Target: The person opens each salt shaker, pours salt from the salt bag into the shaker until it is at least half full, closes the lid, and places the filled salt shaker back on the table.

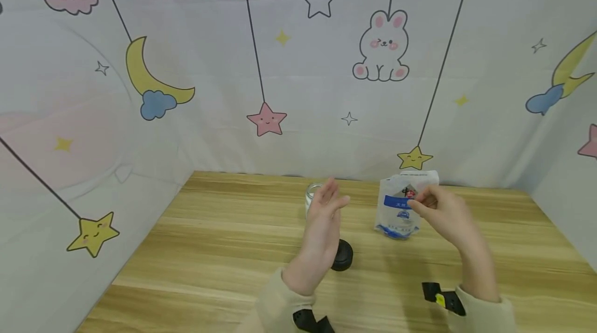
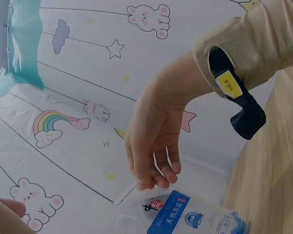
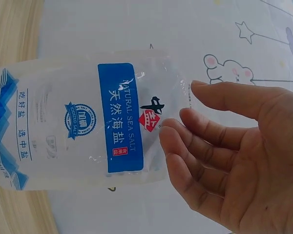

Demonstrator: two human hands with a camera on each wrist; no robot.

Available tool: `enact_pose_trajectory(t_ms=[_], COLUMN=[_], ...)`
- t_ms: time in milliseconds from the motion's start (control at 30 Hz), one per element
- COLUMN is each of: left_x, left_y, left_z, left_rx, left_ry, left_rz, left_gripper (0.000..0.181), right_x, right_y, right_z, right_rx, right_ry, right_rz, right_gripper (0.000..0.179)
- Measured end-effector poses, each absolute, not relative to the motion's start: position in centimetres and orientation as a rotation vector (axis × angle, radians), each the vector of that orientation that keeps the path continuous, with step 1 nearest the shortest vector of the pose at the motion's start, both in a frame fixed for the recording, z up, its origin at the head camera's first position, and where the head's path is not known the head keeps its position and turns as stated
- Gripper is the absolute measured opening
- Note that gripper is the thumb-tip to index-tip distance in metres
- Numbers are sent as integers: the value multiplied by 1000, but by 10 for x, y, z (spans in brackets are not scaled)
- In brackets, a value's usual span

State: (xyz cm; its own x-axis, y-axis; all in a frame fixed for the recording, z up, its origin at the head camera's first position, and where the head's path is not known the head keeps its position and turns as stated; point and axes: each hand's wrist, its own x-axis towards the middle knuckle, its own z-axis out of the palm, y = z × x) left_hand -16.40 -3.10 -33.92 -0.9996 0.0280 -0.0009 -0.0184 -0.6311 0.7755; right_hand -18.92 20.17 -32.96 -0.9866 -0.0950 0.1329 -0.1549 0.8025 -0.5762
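A clear bag of sea salt (image 1: 396, 214) with a blue label stands upright at the back right of the table. My right hand (image 1: 443, 214) hovers at its upper right side, fingers loosely bent; the right wrist view shows the thumb (image 3: 229, 100) apart from the fingers and nothing gripped. My left hand (image 1: 319, 227) is raised with its fingers extended and holds nothing. Behind it, a glass jar (image 1: 313, 191) with a white lower part is mostly hidden. A round black lid (image 1: 342, 255) lies on the table, partly covered by my left hand's edge.
The wooden table (image 1: 224, 250) ends at a pale cloth backdrop (image 1: 219, 63) printed with stars, moons and rabbits, which also closes off both sides. Black wrist straps (image 1: 448, 299) sit around my beige cuffs.
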Motion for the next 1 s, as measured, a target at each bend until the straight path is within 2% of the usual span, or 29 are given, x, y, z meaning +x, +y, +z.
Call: enact_pose_trajectory(t_ms=[400, 700, 1000], left_x=[-183, -205, -222], left_y=[-57, -69, -79], left_z=[-344, -354, -363], left_rx=[0, -99, -135], left_ry=[1455, 1548, 1694], left_rz=[2772, 2782, 2739], left_gripper=[65, 69, 69], right_x=[-186, -187, -187], right_y=[191, 181, 167], right_z=[-330, -331, -337], right_rx=[297, 475, 646], right_ry=[-2909, -2979, -3062], right_rz=[930, 917, 921], right_gripper=[30, 37, 51])
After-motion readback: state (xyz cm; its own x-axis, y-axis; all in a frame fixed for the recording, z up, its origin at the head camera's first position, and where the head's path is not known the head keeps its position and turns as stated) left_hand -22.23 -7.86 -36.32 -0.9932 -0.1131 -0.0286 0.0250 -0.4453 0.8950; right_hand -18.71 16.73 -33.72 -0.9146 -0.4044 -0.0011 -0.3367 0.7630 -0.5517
